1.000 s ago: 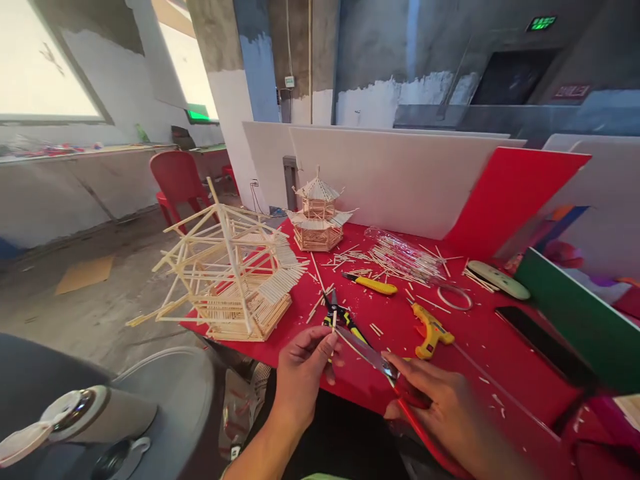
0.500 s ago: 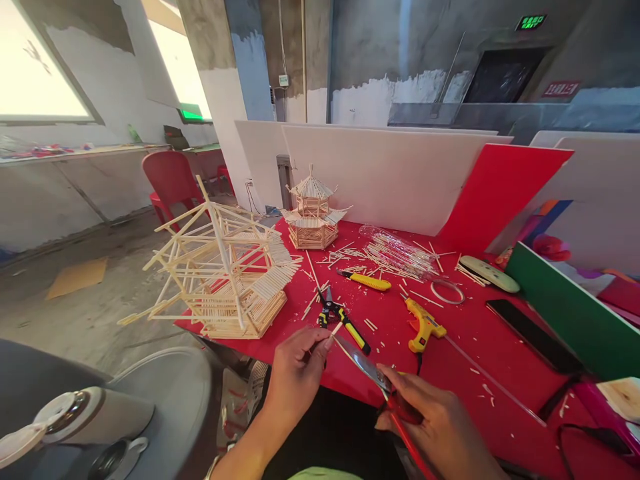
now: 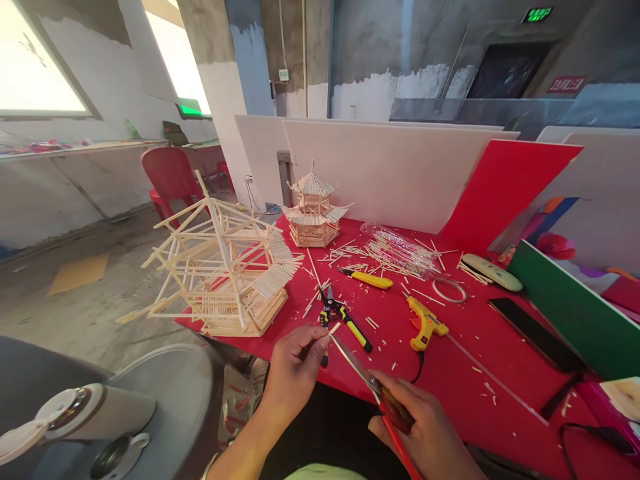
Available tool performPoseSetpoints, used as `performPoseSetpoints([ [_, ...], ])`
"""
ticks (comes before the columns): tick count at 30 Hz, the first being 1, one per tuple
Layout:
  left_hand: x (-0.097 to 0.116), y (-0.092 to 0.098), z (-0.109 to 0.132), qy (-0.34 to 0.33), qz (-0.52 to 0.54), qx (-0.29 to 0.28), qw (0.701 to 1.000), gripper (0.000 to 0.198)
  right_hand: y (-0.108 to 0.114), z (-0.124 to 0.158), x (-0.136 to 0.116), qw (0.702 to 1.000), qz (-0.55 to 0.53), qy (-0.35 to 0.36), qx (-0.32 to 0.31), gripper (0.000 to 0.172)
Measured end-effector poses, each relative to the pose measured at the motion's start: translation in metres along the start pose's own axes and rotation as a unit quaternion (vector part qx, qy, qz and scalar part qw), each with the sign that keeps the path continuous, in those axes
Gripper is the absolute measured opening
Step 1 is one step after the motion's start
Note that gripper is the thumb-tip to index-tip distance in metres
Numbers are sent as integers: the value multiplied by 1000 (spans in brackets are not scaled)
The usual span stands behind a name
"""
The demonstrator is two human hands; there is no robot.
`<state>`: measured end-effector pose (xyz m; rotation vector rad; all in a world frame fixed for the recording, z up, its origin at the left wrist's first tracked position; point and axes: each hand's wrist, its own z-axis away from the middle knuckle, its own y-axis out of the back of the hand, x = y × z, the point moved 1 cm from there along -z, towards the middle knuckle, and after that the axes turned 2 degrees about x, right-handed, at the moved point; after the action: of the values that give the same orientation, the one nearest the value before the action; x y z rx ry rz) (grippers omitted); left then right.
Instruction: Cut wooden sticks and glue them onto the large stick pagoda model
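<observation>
My left hand (image 3: 297,363) pinches a short wooden stick (image 3: 335,329) between thumb and fingertips, near the table's front edge. In my right hand (image 3: 417,417) are red-handled scissors (image 3: 357,365), their blade tips reaching the stick by my left fingertips. Just beyond the hands lie black-and-yellow pruning shears (image 3: 345,320). Left of them stands a large, partly roofed stick pavilion (image 3: 235,273). A smaller tiered stick pavilion (image 3: 313,210) stands farther back. A yellow utility knife (image 3: 367,279) and a yellow glue gun (image 3: 425,323) lie on the red table (image 3: 460,373).
Loose sticks in plastic (image 3: 400,252), a tape roll (image 3: 449,290), an oval case (image 3: 491,272) and a black phone (image 3: 535,333) lie on the table. A green board (image 3: 575,310) edges the right. A white flask (image 3: 100,411) rests on a grey stool (image 3: 175,400) at left.
My right hand has shifted slightly left and down with the scissors, whose blades now look narrower. My left hand has moved slightly left, still pinching the stick. The view has shifted a little.
</observation>
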<state>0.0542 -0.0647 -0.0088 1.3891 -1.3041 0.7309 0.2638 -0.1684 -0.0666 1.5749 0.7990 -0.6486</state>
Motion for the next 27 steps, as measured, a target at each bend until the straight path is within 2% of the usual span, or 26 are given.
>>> performPoseSetpoints([
  [6, 1, -3, 1, 39, 32, -30, 998, 28, -1, -4, -4, 1000, 12, 8, -7, 53],
  [13, -4, -7, 6, -13, -1, -59, 998, 27, 0, -18, -15, 999, 14, -11, -38, 55],
  [18, -2, -9, 4, -31, -10, -75, 997, 25, -11, -22, -11, 1000, 5, -18, -22, 60],
  [22, -4, -9, 1, -27, -30, -48, 998, 28, -21, -28, -9, 999, -43, -12, -11, 53],
  [27, -12, -9, 1, -48, -65, -44, 996, 20, -24, -35, -9, 998, -54, 10, 6, 43],
])
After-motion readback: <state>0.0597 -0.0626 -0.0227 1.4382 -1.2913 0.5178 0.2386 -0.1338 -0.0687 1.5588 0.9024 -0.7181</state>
